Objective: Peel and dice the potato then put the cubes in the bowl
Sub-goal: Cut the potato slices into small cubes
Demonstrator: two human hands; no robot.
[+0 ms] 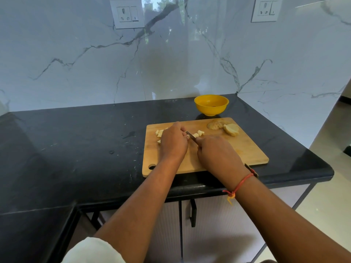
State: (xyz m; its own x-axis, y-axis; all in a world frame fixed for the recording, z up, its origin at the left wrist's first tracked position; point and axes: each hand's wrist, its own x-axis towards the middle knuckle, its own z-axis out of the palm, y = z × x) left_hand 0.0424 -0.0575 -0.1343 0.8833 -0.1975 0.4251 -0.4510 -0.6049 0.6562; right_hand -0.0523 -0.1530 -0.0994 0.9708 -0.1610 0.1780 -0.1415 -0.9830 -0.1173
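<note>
A wooden cutting board (237, 150) lies on the black counter. My left hand (173, 142) presses down on pale potato pieces (160, 133) at the board's far left; most of what it holds is hidden under the fingers. My right hand (216, 153) grips a knife (190, 136) whose blade points toward the left hand's fingertips. A few cut cubes (200, 133) lie just beyond the blade. A peeled potato chunk (231, 129) rests at the board's far right, beside a heap of peel (214, 125). The yellow bowl (211, 104) stands behind the board.
The black counter (85, 145) stretches left and turns toward me at the left. Its right edge drops off close to the board. A marble wall with two sockets (127, 14) rises behind. Cabinet doors with a black handle (193, 213) sit below the counter.
</note>
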